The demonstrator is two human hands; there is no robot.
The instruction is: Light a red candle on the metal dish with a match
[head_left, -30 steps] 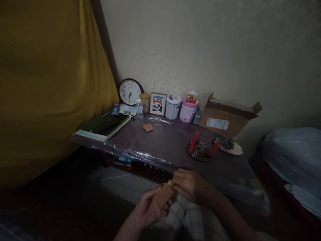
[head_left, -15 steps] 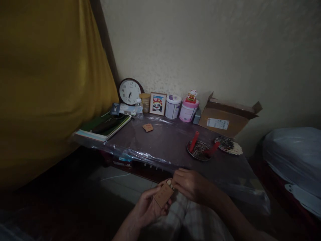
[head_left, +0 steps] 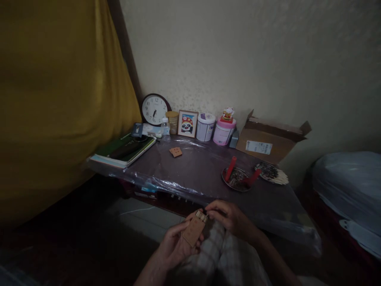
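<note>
My left hand [head_left: 175, 244] is wrapped round a small brown matchbox [head_left: 194, 231], held over my lap in front of the table edge. The box's drawer is slid out at its upper end and pale sticks show in it. My right hand [head_left: 229, 217] is pinched at that open end, fingertips on the sticks. A second small brown box [head_left: 175, 151] lies on the table [head_left: 196, 171], far from both hands. A round metal dish [head_left: 235, 178] with two red candles [head_left: 230, 167] stands right of the table's middle.
Along the wall stand a clock [head_left: 154, 109], a framed panda picture [head_left: 187, 123], two tubs [head_left: 205, 126] and an open cardboard box [head_left: 269, 140]. Books [head_left: 123, 151] lie at the table's left. A yellow curtain [head_left: 59, 99] hangs left; a plastic-covered bundle [head_left: 348, 186] sits right.
The matchbox drawer has slid out further at the top. My right hand has shifted slightly right and its fingertips now pinch at the exposed sticks. My left hand stays put.
</note>
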